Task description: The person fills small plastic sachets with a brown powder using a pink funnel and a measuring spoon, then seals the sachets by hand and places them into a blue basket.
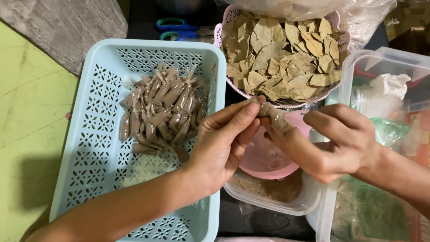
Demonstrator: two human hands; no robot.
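My left hand [224, 143] and my right hand [331, 143] meet over a pink bowl [264, 163], both pinching one small clear sachet [274, 117] filled with brown powder. The left thumb and fingers hold its upper end; the right fingers grip its lower part. The pink bowl rests in a clear tub [277, 197] that holds brown powder. To the left, a pale blue perforated basket [89, 148] carries a heap of several filled brown sachets [161, 112].
A pink scalloped basket [342, 42] of dried bay leaves [282, 56] sits behind the hands. Blue-and-green scissors [177, 29] lie at the back. A clear plastic box [380, 62] with bags and tissue stands at right. Green floor lies at left.
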